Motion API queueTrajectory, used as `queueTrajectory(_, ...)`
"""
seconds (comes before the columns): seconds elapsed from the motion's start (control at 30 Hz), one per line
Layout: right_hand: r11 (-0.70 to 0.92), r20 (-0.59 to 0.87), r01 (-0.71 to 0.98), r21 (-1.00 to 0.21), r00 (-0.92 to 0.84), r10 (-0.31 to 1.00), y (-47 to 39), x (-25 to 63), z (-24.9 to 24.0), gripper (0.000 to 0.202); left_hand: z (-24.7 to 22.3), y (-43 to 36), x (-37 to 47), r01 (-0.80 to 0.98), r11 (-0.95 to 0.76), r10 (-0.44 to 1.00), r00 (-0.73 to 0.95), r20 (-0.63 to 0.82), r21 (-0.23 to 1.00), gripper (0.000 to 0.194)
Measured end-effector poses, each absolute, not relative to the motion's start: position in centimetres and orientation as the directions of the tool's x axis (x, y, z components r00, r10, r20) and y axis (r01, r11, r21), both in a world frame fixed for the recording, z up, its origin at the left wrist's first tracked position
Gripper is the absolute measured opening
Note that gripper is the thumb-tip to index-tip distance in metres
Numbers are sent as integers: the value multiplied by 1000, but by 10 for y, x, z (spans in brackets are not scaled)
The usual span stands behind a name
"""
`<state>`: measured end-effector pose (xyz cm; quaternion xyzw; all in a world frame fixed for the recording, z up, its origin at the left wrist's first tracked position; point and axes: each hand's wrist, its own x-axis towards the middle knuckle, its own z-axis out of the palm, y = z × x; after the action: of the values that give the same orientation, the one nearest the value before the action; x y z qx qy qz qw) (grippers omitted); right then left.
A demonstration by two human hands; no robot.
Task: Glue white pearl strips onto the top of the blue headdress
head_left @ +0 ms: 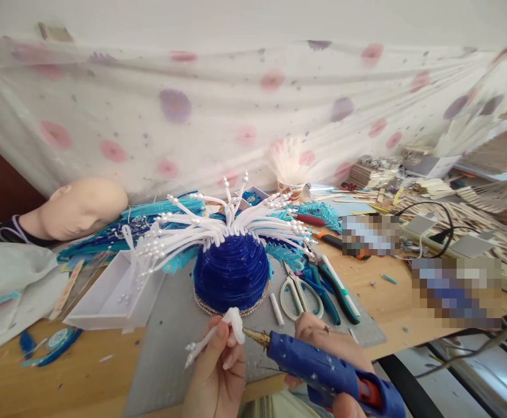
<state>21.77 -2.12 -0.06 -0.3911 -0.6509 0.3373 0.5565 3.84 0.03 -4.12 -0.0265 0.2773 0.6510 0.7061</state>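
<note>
Between thumb and fingers, my left hand [218,354] pinches a white pipe-cleaner piece [235,325], looped at one end, its stems tipped with small pearly beads. A blue hot glue gun [314,366] fills my right hand [336,342]. Its brass nozzle is right at the looped end; whether it touches I cannot tell. Just beyond stands a dark blue dome-shaped headpiece [231,270] with a beaded lower rim, on a grey cutting mat [170,348]. White bead-tipped stems [227,220] fan out from its top, and turquoise feather-like pieces show at its sides.
Scissors [299,293], pliers [338,290] and a short white stick [276,309] lie right of the dome. A white box [105,302] holds more stems on the left. Behind are a mannequin head [83,209] and a paper cup [290,188]. A power strip [466,244] and cables lie at right.
</note>
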Motion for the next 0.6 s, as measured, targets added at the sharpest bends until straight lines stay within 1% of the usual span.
queueTrajectory(0.1,500,493,125,-857,-84,866,-20,219,-7,67,-37,-1,41,-930,160,896,-4,-444,331,20)
queueTrajectory(0.23,541,525,180,-821,-132,841,-21,220,-10,64,-29,-3,47,-930,164,874,-17,-486,328,23)
queueTrajectory(0.33,538,531,238,-809,-100,842,-24,218,-7,65,-23,-4,50,-929,142,875,-44,-483,342,24)
queueTrajectory(0.43,549,550,280,-788,-83,831,-26,215,-5,64,-24,-5,49,-932,150,885,-23,-466,331,21)
queueTrajectory(0.6,593,612,342,-729,-61,788,-27,210,-8,45,-36,-2,43,-943,193,887,49,-459,272,15)
